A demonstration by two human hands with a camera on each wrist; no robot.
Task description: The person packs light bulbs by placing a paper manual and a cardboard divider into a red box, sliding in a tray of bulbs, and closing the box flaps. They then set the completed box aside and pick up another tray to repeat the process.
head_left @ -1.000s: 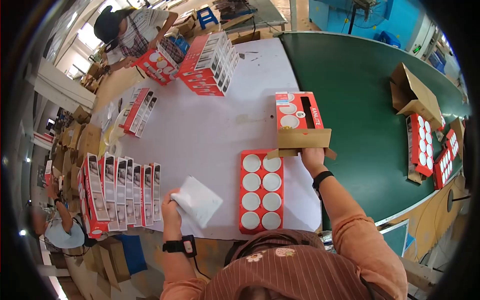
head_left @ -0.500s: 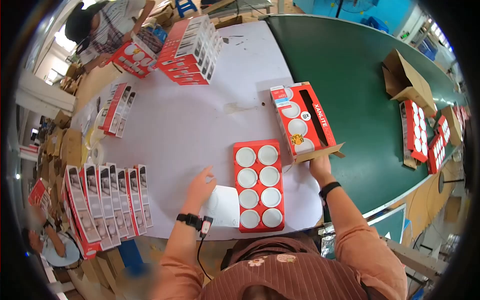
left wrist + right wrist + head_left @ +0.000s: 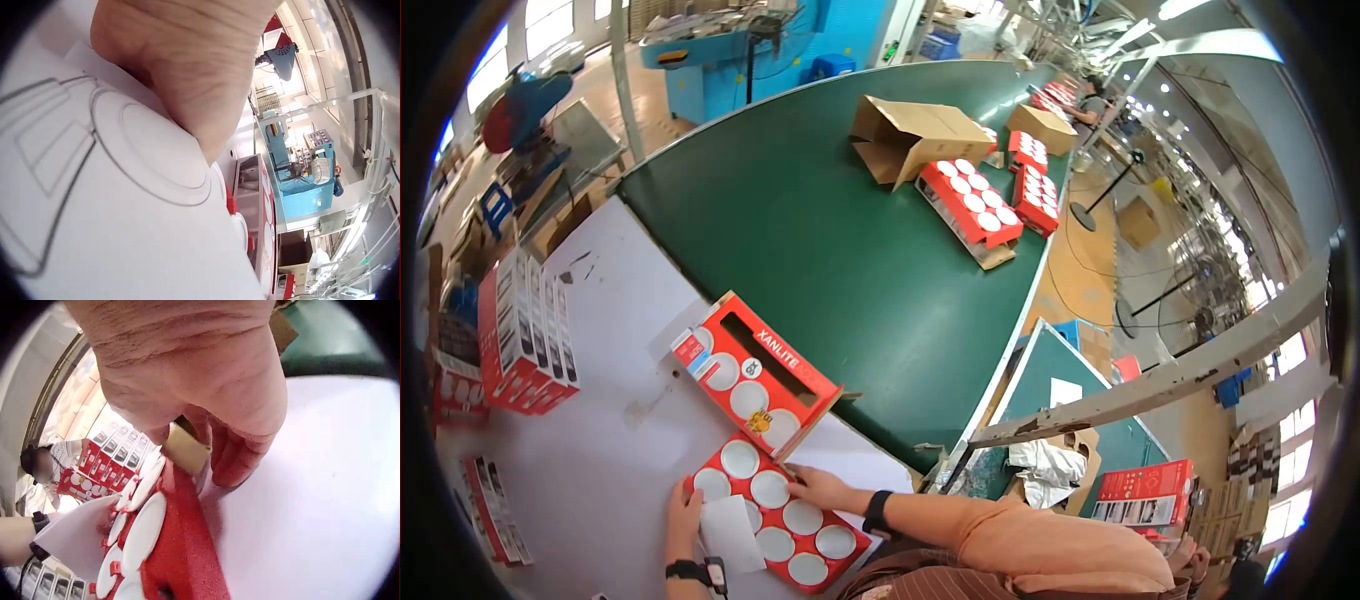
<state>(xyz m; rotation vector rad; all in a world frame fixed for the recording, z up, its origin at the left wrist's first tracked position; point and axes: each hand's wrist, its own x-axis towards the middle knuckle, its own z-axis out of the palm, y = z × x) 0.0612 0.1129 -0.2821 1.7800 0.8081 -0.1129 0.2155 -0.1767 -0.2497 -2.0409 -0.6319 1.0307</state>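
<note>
A red tray (image 3: 805, 520) with several white round discs lies on the white tabletop. My left hand (image 3: 683, 515) holds a white paper leaflet (image 3: 733, 535) against the tray's left side; the leaflet covers part of the discs. Line drawings show on the leaflet (image 3: 125, 206) in the left wrist view. My right hand (image 3: 825, 488) grips the tray's right edge, thumb on the disc side and fingers on the other, as the right wrist view shows. Just beyond the tray lies a red XANLITE box (image 3: 760, 375) with its cardboard end flap (image 3: 810, 425) towards me.
A green table (image 3: 800, 250) adjoins the white one. On it stand an open carton (image 3: 925, 135) and several filled red boxes (image 3: 975, 205). Stacked red boxes (image 3: 525, 335) stand at the left. A metal beam (image 3: 1140, 370) slants across the right side.
My left hand has brought the leaflet to the tray's left side and over its discs. My right hand has left the box's flap for the tray. The head view has turned right.
</note>
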